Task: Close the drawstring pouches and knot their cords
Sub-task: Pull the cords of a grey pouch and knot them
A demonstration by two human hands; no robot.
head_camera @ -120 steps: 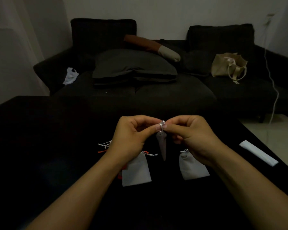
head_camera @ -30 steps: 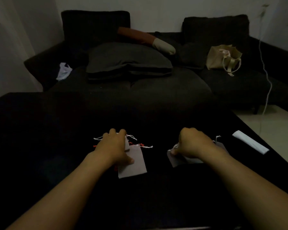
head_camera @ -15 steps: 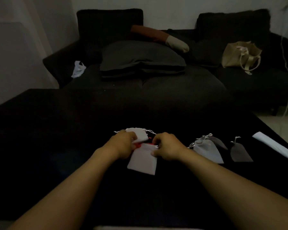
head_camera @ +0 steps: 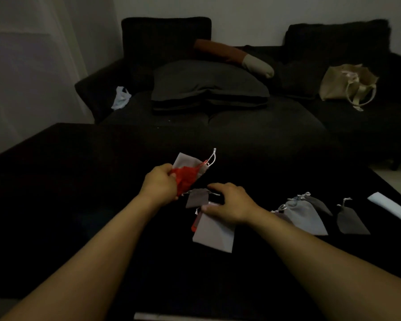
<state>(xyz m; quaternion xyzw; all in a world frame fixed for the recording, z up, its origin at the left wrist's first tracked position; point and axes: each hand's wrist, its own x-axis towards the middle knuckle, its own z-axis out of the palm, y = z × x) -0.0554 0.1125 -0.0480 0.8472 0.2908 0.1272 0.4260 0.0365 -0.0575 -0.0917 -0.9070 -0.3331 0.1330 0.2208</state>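
Note:
My left hand grips a red pouch together with a light grey pouch, lifted above the black table; their cords stick up to the right. My right hand lies with fingers spread over a small dark grey pouch and the top of a pale grey pouch that rests on the table, a red edge showing under it. To the right lie closed pouches: a light grey one, a dark one behind it and another dark one.
A white folded strip lies near the table's right edge. Behind the table stands a dark sofa with a large cushion, a beige tote bag and a white cloth.
My left hand has lifted the red and light grey pouches off the pile. My right hand has opened out over the pouches left on the table. The view has shifted slightly.

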